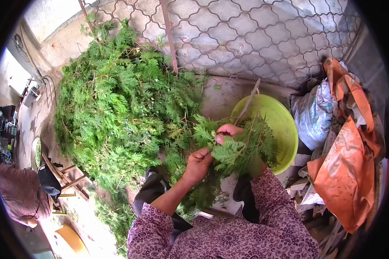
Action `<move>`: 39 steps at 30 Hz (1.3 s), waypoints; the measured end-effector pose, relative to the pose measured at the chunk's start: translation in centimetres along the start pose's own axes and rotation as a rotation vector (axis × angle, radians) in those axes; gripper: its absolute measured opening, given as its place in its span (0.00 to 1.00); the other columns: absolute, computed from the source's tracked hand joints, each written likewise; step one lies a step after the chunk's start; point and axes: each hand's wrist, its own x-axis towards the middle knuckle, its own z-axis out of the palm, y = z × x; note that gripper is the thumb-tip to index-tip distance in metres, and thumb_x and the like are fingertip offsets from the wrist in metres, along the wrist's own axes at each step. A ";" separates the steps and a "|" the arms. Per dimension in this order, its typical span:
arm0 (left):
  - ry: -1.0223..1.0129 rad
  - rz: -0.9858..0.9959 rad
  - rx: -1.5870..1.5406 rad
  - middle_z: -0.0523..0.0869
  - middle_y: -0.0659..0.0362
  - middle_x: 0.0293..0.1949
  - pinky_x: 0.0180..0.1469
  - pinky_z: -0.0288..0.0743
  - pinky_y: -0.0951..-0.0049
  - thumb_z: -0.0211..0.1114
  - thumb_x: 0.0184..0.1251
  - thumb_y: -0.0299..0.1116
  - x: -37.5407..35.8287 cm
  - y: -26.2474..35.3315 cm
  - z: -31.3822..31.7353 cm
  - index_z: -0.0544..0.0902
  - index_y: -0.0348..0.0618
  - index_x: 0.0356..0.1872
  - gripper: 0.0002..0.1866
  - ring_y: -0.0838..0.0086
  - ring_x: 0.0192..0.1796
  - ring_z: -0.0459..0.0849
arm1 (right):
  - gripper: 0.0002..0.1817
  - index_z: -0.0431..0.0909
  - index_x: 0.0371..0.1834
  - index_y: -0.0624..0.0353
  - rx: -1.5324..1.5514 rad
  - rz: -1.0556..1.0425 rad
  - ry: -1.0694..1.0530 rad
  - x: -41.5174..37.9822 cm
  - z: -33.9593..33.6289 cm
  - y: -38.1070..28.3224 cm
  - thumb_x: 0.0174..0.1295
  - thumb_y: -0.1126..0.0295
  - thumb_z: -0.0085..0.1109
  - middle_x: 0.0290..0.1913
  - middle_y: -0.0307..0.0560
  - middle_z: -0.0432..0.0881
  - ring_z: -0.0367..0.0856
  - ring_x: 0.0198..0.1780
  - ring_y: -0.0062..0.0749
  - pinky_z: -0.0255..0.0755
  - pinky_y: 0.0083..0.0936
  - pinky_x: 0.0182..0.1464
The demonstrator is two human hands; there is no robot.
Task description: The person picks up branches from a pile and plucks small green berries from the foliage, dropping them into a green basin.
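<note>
In front of me I have a leafy green conifer branch (pixel 242 149) with flat, fern-like sprays. My right hand (pixel 229 131) is closed on it, thumb and fingers pinched near its left side, and foliage covers part of the hand and wrist. Close by on the left, my left hand (pixel 199 164) makes a pinch at the edge of the sprays; what lies between its fingertips is too small to tell. A yellow-green basin (pixel 287 142) sits behind the branch, with a bare stick (pixel 248 101) at its left rim. A large heap of conifer cuttings (pixel 112 103) spreads to the left.
Wire mesh fencing (pixel 237 39) stands along the back wall. To the right are a white woven sack (pixel 313 114) and orange sheeting (pixel 345 172) over scrap wood. On the left lie a wooden frame (pixel 69 179), a black bag (pixel 49 181) and an orange-yellow tub (pixel 71 239).
</note>
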 end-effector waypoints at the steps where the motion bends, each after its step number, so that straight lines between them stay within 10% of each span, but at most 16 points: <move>1: -0.003 0.034 0.035 0.70 0.73 0.23 0.29 0.58 0.86 0.55 0.62 0.23 0.1 -0.1 -0.2 0.75 0.40 0.24 0.07 0.90 0.28 0.62 | 0.15 0.72 0.46 0.64 0.116 0.144 -0.032 0.0 -0.3 -0.3 0.58 0.68 0.56 0.37 0.43 0.78 0.76 0.39 0.22 0.72 0.19 0.41; 4: -0.007 0.092 0.079 0.67 0.74 0.22 0.28 0.57 0.85 0.56 0.62 0.23 -0.2 1.4 0.5 0.73 0.41 0.21 0.09 0.89 0.27 0.60 | 0.20 0.67 0.52 0.65 0.879 0.082 0.026 -0.6 0.2 4.2 0.58 0.68 0.56 0.44 0.46 0.76 0.76 0.46 0.25 0.73 0.21 0.47; 8: -0.027 0.097 0.032 0.65 0.74 0.21 0.28 0.56 0.85 0.57 0.62 0.24 -0.2 2.2 0.7 0.72 0.41 0.20 0.10 0.89 0.27 0.60 | 0.24 0.63 0.58 0.64 0.646 0.153 0.162 -0.1 0.7 4.0 0.62 0.62 0.51 0.49 0.48 0.74 0.73 0.52 0.29 0.71 0.25 0.54; 10: -0.034 0.115 0.060 0.65 0.74 0.21 0.28 0.56 0.85 0.57 0.62 0.24 -0.3 2.0 0.5 0.72 0.41 0.20 0.10 0.89 0.27 0.60 | 0.18 0.67 0.50 0.64 0.619 0.108 0.183 1.5 0.4 6.2 0.64 0.61 0.48 0.43 0.48 0.76 0.77 0.41 0.26 0.75 0.23 0.42; 12: -0.038 0.133 0.086 0.65 0.74 0.21 0.28 0.56 0.85 0.57 0.62 0.23 -0.5 1.8 0.7 0.72 0.41 0.20 0.10 0.89 0.26 0.60 | 0.13 0.68 0.39 0.61 1.519 -0.091 -0.521 3.1 -0.8 6.1 0.63 0.62 0.51 0.36 0.47 0.75 0.74 0.26 0.24 0.72 0.23 0.26; 13: -0.005 0.115 0.091 0.65 0.73 0.21 0.27 0.57 0.84 0.57 0.61 0.23 -0.6 1.7 1.0 0.72 0.40 0.20 0.10 0.88 0.26 0.60 | 0.11 0.66 0.30 0.58 1.500 0.082 -0.155 2.0 -0.1 3.2 0.60 0.63 0.53 0.28 0.45 0.73 0.67 0.19 0.24 0.65 0.24 0.19; 18: 0.037 0.125 0.122 0.65 0.72 0.20 0.27 0.57 0.83 0.56 0.60 0.21 0.0 1.2 0.3 0.72 0.39 0.19 0.10 0.88 0.26 0.60 | 0.09 0.68 0.38 0.60 1.129 -0.038 -0.187 3.5 0.4 4.2 0.56 0.70 0.55 0.28 0.45 0.75 0.72 0.22 0.27 0.69 0.22 0.21; 20: 0.086 0.124 0.046 0.64 0.72 0.20 0.26 0.57 0.83 0.56 0.60 0.21 0.0 1.4 0.8 0.71 0.39 0.19 0.10 0.88 0.26 0.60 | 0.15 0.66 0.44 0.62 0.952 -0.037 -0.571 6.4 -0.6 9.1 0.55 0.74 0.55 0.35 0.48 0.75 0.74 0.24 0.26 0.71 0.19 0.22; 21: 0.087 0.123 0.044 0.64 0.72 0.20 0.26 0.57 0.83 0.56 0.60 0.21 0.0 1.3 0.6 0.71 0.39 0.19 0.10 0.88 0.26 0.60 | 0.17 0.66 0.47 0.63 0.927 -0.344 -0.369 3.8 0.8 6.5 0.54 0.76 0.57 0.32 0.45 0.74 0.72 0.22 0.22 0.69 0.16 0.22; 25: 0.060 0.175 0.216 0.67 0.71 0.21 0.27 0.58 0.84 0.56 0.58 0.19 0.0 1.0 -0.1 0.74 0.37 0.22 0.06 0.88 0.26 0.61 | 0.15 0.67 0.48 0.65 0.549 -0.138 -0.142 0.4 1.1 1.2 0.61 0.69 0.50 0.24 0.39 0.69 0.66 0.20 0.16 0.64 0.14 0.20; 28: 0.069 0.182 0.223 0.70 0.69 0.22 0.28 0.59 0.85 0.56 0.57 0.19 0.0 1.2 0.2 0.76 0.36 0.25 0.04 0.87 0.27 0.63 | 0.13 0.65 0.49 0.60 0.713 -0.137 -0.199 0.7 1.4 1.7 0.63 0.71 0.47 0.24 0.39 0.68 0.57 0.17 0.14 0.54 0.15 0.18; 34: 0.071 0.125 0.089 0.72 0.68 0.23 0.29 0.61 0.85 0.55 0.58 0.20 0.0 0.3 -0.1 0.78 0.35 0.30 0.04 0.87 0.27 0.65 | 0.11 0.69 0.43 0.61 0.592 -0.083 0.014 1.9 2.4 4.2 0.63 0.67 0.50 0.29 0.35 0.73 0.70 0.30 0.14 0.65 0.13 0.31; 36: 0.067 0.115 0.105 0.73 0.68 0.23 0.29 0.62 0.84 0.55 0.58 0.20 -0.1 0.6 -0.2 0.78 0.35 0.31 0.04 0.87 0.27 0.65 | 0.10 0.68 0.43 0.60 0.560 -0.347 0.053 2.0 2.6 3.9 0.63 0.68 0.49 0.25 0.35 0.71 0.63 0.19 0.12 0.57 0.11 0.19; 39: 0.045 0.188 0.275 0.72 0.68 0.23 0.29 0.62 0.84 0.56 0.58 0.20 -0.2 1.4 0.1 0.78 0.35 0.31 0.03 0.87 0.27 0.66 | 0.09 0.68 0.43 0.60 0.643 -0.109 0.014 0.8 1.4 2.3 0.63 0.70 0.49 0.24 0.37 0.71 0.64 0.19 0.14 0.56 0.12 0.17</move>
